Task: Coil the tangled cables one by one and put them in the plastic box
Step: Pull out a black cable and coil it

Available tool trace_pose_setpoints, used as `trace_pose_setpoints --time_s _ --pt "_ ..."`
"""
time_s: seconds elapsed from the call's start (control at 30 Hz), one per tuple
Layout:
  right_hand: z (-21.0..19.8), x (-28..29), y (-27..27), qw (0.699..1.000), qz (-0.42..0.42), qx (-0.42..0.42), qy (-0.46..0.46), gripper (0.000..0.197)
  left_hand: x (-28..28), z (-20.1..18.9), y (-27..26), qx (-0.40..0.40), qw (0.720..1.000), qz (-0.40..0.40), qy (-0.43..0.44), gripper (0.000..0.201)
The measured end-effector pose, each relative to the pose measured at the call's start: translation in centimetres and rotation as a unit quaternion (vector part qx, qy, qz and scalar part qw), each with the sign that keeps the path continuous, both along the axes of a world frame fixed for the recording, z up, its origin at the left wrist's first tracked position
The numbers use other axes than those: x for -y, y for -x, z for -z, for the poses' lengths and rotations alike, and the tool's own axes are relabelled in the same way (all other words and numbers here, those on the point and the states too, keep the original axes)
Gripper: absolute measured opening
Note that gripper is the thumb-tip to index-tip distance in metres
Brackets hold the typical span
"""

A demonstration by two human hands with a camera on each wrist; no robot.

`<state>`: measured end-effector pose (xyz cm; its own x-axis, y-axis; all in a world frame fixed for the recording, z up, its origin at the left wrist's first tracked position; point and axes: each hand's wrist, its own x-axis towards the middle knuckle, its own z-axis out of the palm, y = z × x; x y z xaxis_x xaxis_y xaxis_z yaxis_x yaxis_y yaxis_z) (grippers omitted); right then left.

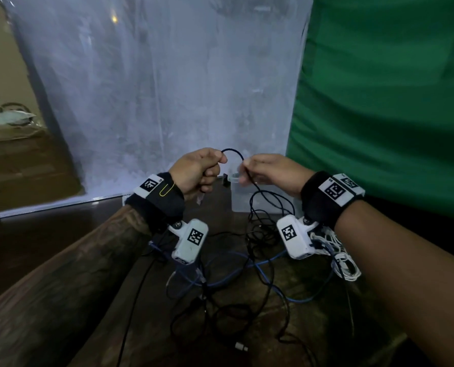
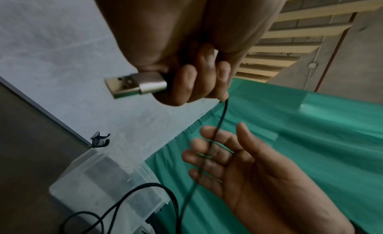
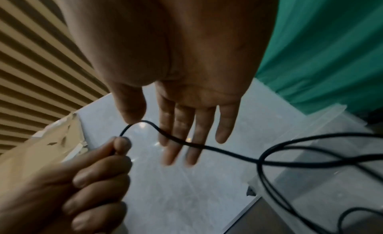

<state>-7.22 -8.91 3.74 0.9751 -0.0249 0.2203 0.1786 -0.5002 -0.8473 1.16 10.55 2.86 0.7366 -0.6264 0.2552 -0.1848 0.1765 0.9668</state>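
L hand grips black cable; R hand fingers straight.

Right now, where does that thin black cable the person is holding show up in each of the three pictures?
Head view: the black cable arches between the two hands, upper middle.
Left wrist view: it drops from the left hand across the right hand's straight fingers, centre.
Right wrist view: it runs from the left fingertips over the right fingers, then loops right, centre.
Shared landmark: the clear plastic box.
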Motion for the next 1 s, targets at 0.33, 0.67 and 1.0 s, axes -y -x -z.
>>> trace_pose_setpoints --time_s 0.33,0.67,1.0 --pt "2.7 -0.1 -3.3 0.981 0.126 0.129 -0.066 0.030 -0.9 3.1 1.9 -0.189 0.952 0.239 0.016 0.025" --pt "10.6 -3.5 -3.6 0.999 -0.013 -0.045 -0.012 0.030 -0.1 5.4 -1.0 -0.170 0.944 0.077 0.271 0.024" --pt "8.4 -4.5 -1.0 0.997 -0.068 -0.016 0.034 0.022 1.0 10.2 -2.9 -0.027 0.991 -0.029 0.125 0.012"
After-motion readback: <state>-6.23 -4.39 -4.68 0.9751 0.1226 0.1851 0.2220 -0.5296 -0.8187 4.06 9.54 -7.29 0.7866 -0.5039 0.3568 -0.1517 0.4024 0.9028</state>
